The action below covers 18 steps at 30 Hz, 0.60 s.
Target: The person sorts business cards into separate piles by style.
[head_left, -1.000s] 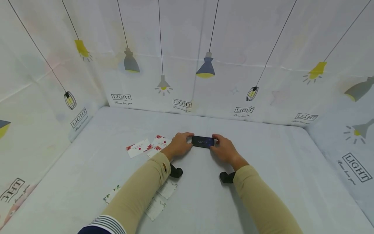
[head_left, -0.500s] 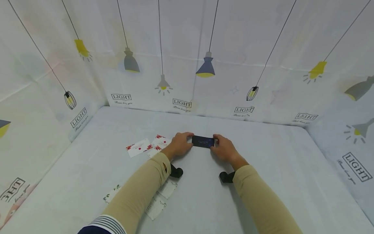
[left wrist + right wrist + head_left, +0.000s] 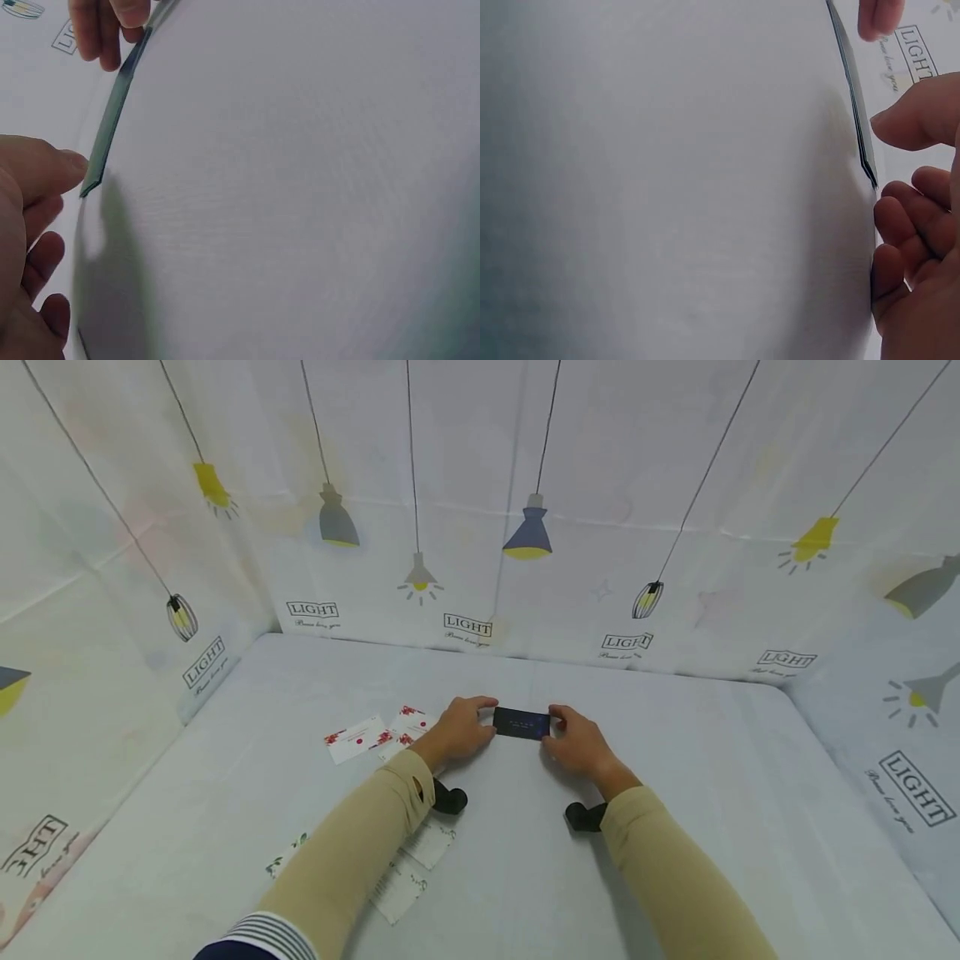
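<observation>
Both hands meet over a small dark card point(image 3: 521, 723) lying flat on the pale cloth-covered table point(image 3: 675, 793), about the middle of it. Her or his left hand point(image 3: 459, 730) has its fingers curled, with the thumb and fingertips pinching the card's left end; the right hand point(image 3: 576, 742) does the same at the right end, fingers bent and closing on the short edge. From the wrist views the card point(image 3: 112, 120) shows as a thin dark strip seen edge-on, with a thumb tip touching its near corner. Just left of the left hand lie a few white cards with red flowers point(image 3: 375, 735), and more white cards point(image 3: 408, 868) sit under the left sleeve point(image 3: 352, 860). Compared with a second ago almost nothing has changed: hands and card sit in the same place, with the grip unchanged.
</observation>
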{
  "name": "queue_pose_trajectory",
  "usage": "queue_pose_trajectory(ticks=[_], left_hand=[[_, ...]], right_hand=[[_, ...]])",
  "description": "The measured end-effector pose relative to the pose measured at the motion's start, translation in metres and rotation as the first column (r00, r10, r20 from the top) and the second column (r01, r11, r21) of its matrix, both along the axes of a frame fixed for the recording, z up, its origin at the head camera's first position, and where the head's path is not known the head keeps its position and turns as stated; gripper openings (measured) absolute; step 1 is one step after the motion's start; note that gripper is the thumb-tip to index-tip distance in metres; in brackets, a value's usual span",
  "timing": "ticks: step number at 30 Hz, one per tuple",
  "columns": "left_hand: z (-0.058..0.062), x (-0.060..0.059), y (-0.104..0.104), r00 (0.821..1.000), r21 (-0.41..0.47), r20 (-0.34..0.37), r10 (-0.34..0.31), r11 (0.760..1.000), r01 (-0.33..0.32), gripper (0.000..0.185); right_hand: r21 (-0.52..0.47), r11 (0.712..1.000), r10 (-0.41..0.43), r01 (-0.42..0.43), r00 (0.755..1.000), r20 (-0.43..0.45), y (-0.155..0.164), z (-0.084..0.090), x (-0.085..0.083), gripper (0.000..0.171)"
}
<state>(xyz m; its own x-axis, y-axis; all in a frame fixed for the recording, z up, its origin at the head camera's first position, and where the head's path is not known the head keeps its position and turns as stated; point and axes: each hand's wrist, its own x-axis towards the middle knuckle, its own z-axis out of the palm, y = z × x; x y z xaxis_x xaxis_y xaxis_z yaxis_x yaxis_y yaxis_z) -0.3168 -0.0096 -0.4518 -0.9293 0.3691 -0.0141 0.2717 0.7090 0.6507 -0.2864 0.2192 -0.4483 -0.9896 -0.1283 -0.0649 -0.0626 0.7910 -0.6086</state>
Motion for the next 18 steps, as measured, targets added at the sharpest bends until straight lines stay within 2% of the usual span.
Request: queue_pose_trajectory(ticks=[11, 18], left_hand=[[0.021, 0.003, -0.029, 0.995, 0.059, 0.041, -0.091, 0.994, 0.088, 0.048], [0.027, 0.013, -0.053, 0.996, 0.058, 0.066, -0.060, 0.997, 0.056, 0.046]], right_hand=[[-0.124, 0.992, -0.022, 0.020, 1.000, -0.019, 0.000, 0.003, 0.011, 0.061], [-0.209, 0.977, 0.020, -0.026, 0.999, -0.035, -0.006, 0.010, 0.021, 0.068]])
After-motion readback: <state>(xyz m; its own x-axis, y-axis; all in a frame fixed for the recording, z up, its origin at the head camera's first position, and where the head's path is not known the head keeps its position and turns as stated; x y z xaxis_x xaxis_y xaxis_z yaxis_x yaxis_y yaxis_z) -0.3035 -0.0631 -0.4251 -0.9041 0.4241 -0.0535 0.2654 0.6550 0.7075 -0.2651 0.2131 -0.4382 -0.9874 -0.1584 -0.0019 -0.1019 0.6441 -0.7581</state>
